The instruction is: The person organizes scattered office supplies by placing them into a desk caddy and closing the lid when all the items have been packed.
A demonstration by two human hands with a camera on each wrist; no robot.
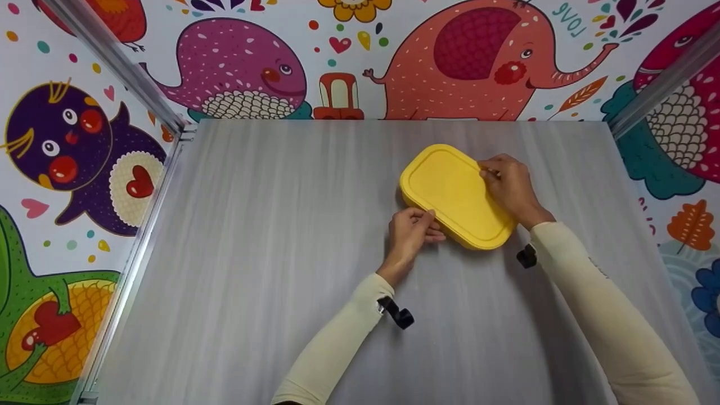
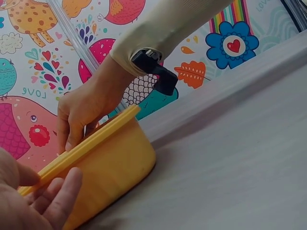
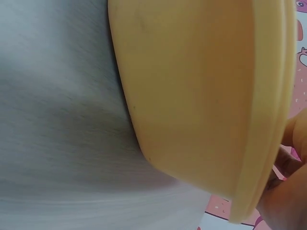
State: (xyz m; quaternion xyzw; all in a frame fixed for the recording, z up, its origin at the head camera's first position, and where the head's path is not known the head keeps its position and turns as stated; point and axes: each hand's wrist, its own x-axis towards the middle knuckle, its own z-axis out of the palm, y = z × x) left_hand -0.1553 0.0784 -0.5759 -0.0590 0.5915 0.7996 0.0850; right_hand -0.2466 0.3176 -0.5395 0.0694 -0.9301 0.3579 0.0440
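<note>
A yellow food container [image 1: 450,191] with a flat yellow lid rests on the table, slanted, right of the middle in the head view. At its near-left long side, my left hand [image 1: 409,230] pinches the rim, thumb on top and the other fingers below. My right hand [image 1: 511,187] grips the lid's edge on the opposite side with bent fingers. In the left wrist view, the container's side wall [image 2: 115,170] and protruding rim show, with the right hand [image 2: 88,108] reaching over from behind. The right wrist view is mostly filled by the container's wall [image 3: 192,96].
The grey wood-grain table [image 1: 253,253] stretches around the container. Behind it rises a wall [image 1: 349,56] printed with cartoon animals, and metal posts [image 1: 124,73] stand at the corners. Black camera mounts [image 1: 396,313] stick out from both sleeved wrists.
</note>
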